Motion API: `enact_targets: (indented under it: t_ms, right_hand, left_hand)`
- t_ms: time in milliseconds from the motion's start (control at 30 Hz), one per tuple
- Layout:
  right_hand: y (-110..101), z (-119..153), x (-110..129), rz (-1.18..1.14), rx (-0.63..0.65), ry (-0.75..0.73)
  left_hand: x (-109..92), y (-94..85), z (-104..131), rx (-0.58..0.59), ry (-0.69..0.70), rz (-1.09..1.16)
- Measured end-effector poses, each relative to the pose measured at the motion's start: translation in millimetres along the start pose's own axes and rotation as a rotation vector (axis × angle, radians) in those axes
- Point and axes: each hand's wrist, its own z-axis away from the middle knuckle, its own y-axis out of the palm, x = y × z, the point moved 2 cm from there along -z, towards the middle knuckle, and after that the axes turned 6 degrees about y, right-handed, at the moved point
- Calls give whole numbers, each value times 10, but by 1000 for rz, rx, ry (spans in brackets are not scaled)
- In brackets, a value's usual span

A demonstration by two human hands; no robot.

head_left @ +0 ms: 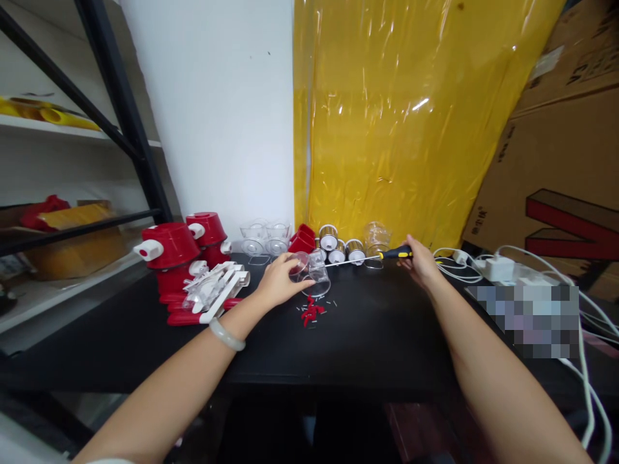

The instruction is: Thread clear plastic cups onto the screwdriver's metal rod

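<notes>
My left hand (279, 281) is wrapped round a clear plastic cup-like part (316, 285), which lies tilted on the black table. In my right hand (418, 261) is the black-and-yellow handle of a screwdriver (396, 252). Its long shaft runs level to the left and its tip reaches the clear part; exactly what it touches there is too small to tell. Just in front of the clear part lie small red plastic pieces (312, 313) and several scattered pins or screws (330, 303).
Behind stand clear cups (265, 237), a red container (302, 239) and several round filters (329, 237). Red housings (170, 246) and clear-and-white parts (217, 290) fill the left. White chargers and cables (500, 269) lie on the right, before a cardboard box (556, 148).
</notes>
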Motion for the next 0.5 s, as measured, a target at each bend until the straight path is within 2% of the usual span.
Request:
enact_targets:
  t_ms: [167,333,500]
  right_hand:
    - [11,29,50,-68,-7,-19]
    - [14,74,97,-203,116,-1]
    - [-20,-7,27,-13,-39,-37]
  left_hand:
    - [9,1,9,-5,2,9]
    - [20,2,8,-3,2,9]
    - [5,-8,1,2,-7,11]
